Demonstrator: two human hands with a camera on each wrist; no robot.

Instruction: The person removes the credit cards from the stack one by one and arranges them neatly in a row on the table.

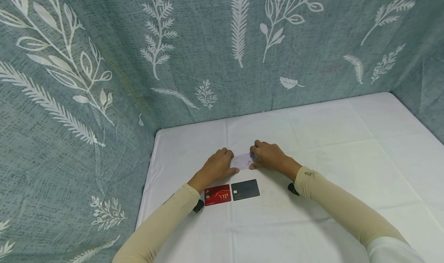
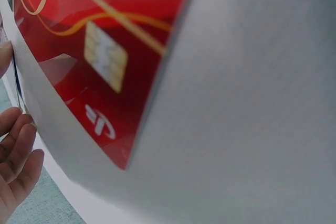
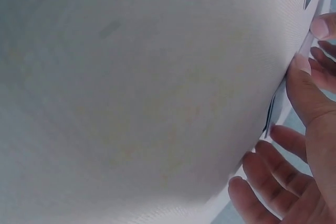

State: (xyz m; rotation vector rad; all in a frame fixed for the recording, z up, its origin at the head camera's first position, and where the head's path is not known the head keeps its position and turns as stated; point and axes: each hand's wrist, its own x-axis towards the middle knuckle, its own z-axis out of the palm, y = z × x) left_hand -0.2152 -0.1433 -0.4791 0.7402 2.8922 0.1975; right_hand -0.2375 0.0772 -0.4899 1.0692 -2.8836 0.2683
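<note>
A pale lilac card [image 1: 242,161] lies low over the white table between both hands in the head view. My left hand [image 1: 217,165] pinches its left end, thumb at the near edge and fingers at the far edge. At the opposite end, my right hand [image 1: 272,157] holds it the same way, its fingers covering the far right corner. Nearer to me lie a red VIP card [image 1: 217,195] and a dark grey VIP card [image 1: 245,190], side by side. The red card looms close in the left wrist view, its chip [image 2: 106,56] showing.
A white cloth covers the table [image 1: 312,139], with fold lines across it. Teal leaf-patterned fabric [image 1: 215,55] hangs along the back and left side. Small dark devices sit under the left wrist [image 1: 199,206] and the right wrist [image 1: 293,189].
</note>
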